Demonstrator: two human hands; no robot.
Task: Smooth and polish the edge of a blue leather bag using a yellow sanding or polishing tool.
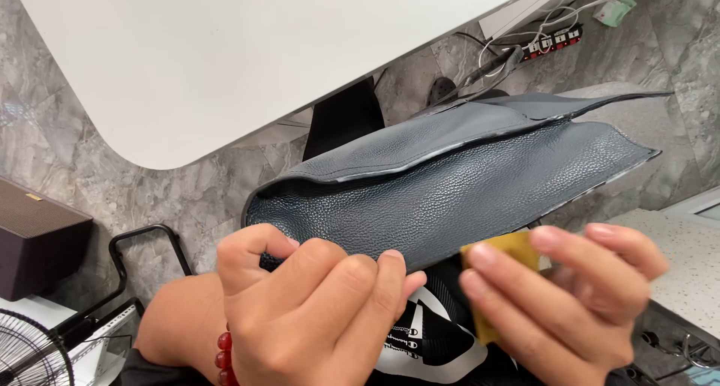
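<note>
Pebbled dark leather piece (pixel 450 184) pinched in left grip (pixel 315 318) (right grip (pixel 562 296) clasps yellow pad (pixel 502 270)).

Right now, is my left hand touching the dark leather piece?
Touching. The head view shows the left hand pinching the lower edge of the dark leather piece, its fingers curled over that edge with no gap.

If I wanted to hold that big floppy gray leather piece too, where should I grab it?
Probably along the near folded edge of the gray leather piece, coming from below. The left hand already pinches that edge at its left end, and the right hand, with a small yellow pad, sits at its middle. The far right corner hangs thin and unsupported, so it would likely flop.
</note>
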